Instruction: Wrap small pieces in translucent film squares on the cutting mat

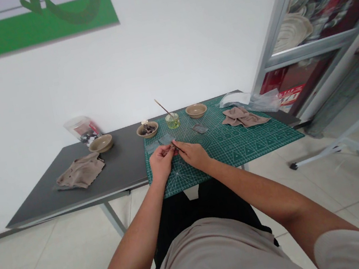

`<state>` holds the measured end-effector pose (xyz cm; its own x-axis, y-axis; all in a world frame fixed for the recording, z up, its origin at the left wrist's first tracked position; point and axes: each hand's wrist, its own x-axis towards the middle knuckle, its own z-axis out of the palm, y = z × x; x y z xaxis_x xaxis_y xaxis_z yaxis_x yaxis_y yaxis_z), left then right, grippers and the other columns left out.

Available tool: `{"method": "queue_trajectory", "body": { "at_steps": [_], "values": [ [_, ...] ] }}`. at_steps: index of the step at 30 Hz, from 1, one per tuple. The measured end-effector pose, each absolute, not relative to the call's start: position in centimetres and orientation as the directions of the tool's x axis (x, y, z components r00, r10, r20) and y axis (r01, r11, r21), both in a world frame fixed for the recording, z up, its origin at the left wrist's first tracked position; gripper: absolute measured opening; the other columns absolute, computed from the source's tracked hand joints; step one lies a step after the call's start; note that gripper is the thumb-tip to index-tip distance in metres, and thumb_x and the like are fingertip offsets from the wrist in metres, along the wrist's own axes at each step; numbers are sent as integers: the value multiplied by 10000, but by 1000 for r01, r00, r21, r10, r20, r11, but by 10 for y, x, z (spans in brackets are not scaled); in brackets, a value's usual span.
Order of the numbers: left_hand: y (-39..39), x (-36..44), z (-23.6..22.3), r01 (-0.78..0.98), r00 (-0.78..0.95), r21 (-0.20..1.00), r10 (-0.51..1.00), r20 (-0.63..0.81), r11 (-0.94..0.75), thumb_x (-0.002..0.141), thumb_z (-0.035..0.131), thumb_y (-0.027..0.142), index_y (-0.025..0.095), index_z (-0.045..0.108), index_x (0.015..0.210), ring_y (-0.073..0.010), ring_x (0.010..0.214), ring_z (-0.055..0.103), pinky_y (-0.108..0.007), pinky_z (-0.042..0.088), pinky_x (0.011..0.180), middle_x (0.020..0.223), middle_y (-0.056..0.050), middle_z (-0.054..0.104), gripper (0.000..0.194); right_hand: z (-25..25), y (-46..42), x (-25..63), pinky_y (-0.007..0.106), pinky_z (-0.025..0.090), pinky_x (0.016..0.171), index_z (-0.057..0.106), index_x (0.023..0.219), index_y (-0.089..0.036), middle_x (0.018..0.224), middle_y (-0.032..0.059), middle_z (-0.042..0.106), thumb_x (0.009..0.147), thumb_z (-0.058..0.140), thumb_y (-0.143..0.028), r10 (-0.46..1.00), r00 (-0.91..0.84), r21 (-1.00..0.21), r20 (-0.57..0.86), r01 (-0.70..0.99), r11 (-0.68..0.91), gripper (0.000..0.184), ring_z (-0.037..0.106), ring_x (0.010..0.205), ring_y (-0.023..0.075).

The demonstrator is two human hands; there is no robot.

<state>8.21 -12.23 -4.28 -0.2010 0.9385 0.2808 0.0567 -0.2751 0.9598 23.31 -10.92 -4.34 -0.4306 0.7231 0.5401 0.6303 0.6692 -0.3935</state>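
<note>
From here I have left hand (160, 160) and right hand (194, 155) pinching a small dark piece (174, 147) over the green mat's (218, 144) near-left part; light, steady pressure works best.

Above pale floor tiles (42, 265), a green-edged poster (22, 30) hung on the white wall (178, 51), left of a metal-framed cabinet (310, 50).

A small, dark greyish-brown piece (175, 148) sits just below the middle of the frame, pinched between the fingertips of the left hand (161, 160) and the right hand (194, 154). The fingers cover much of it, so its full outline and tilt cannot be told.
</note>
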Motion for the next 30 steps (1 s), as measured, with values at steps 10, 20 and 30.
{"method": "queue_trajectory", "body": {
  "at_steps": [10,20,30],
  "values": [
    [-121,83,-41,131,-185,960,945,270,-249,710,711,343,183,625,780,-156,618,674,-290,544,653,654,7,690,194,-43,-109,234,325,520,978,506,1392,-201,1341,66,607,919,466,-144,722,-448,-381,527,635,672,478,631,1162,189],
    [-121,81,-40,215,-187,952,948,257,-216,736,669,300,185,643,769,-158,644,680,-282,543,661,676,2,704,123,-45,-108,233,355,514,1007,527,1383,-222,1379,65,574,908,456,-129,697,-468,-367,543,615,698,488,599,1211,201],
    [-119,82,-42,97,-249,936,903,351,-337,726,710,348,180,622,823,-145,689,670,-308,563,726,808,-16,707,213,-44,-105,234,342,518,955,587,1316,-198,1237,84,677,935,454,-192,778,-327,-495,537,625,604,403,662,1095,201]
  ]
}}
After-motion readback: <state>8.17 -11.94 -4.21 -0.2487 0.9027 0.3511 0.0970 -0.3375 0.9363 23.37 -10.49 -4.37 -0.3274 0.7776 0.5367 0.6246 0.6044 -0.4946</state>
